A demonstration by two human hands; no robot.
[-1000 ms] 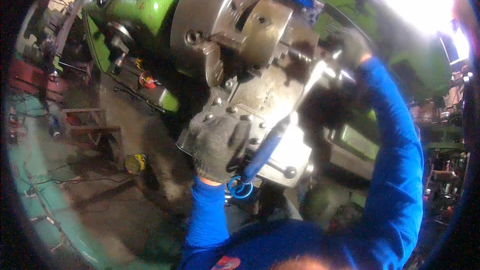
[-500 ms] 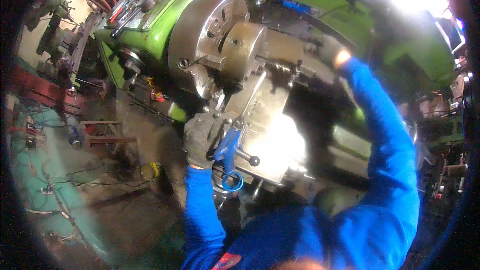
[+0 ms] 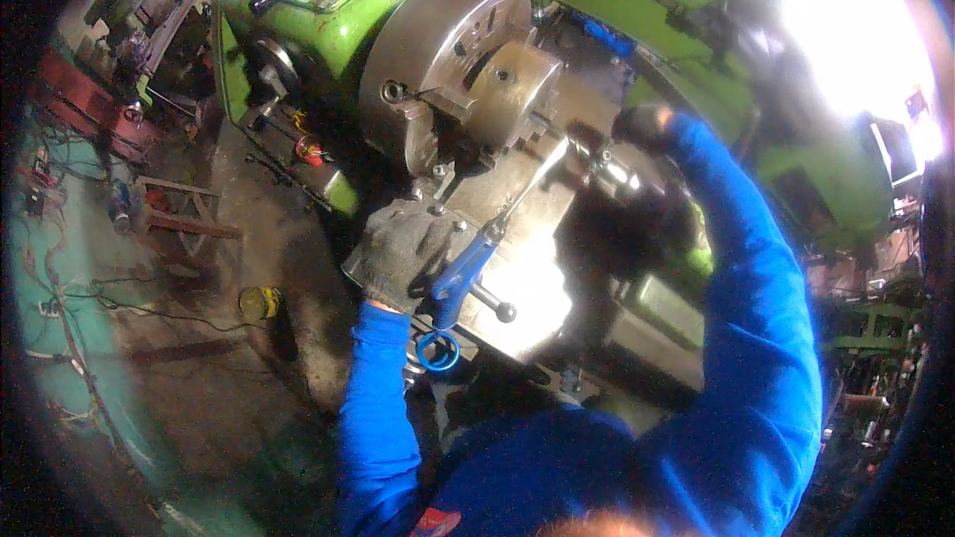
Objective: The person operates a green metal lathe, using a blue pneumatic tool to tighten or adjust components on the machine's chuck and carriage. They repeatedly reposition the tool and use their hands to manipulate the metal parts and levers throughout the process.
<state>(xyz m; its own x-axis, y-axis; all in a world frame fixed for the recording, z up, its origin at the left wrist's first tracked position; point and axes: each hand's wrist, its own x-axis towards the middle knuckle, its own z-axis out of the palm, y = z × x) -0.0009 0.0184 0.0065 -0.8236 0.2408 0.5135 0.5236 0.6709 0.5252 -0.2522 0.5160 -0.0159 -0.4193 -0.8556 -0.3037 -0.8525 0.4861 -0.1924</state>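
Note:
A lathe chuck (image 3: 423,55) carries a thick metal cylinder (image 3: 517,85) in its jaws. My left hand (image 3: 403,249), in a grey glove, is closed at a blue air blow gun (image 3: 463,283), just below the bolts of the carriage. The gun's long thin nozzle (image 3: 537,176) slants up and right toward the gap beside the cylinder. A blue ring (image 3: 438,350) forms its lower end. My right hand (image 3: 645,127), in a dark glove, reaches to the right of the cylinder, above a shiny round metal part (image 3: 614,174). Its fingers are too dark to make out.
A black ball-ended lever (image 3: 506,312) sticks out beside the gun. Loose tools lie on the green headstock (image 3: 338,10). A bright glare covers part of the carriage plate (image 3: 527,303). On the floor at left are a yellow can (image 3: 261,302) and cables.
The view has shifted, moving the chuck rightward in the picture. The blow gun's nozzle has tilted further right. My right hand has come lower, toward the shiny round part.

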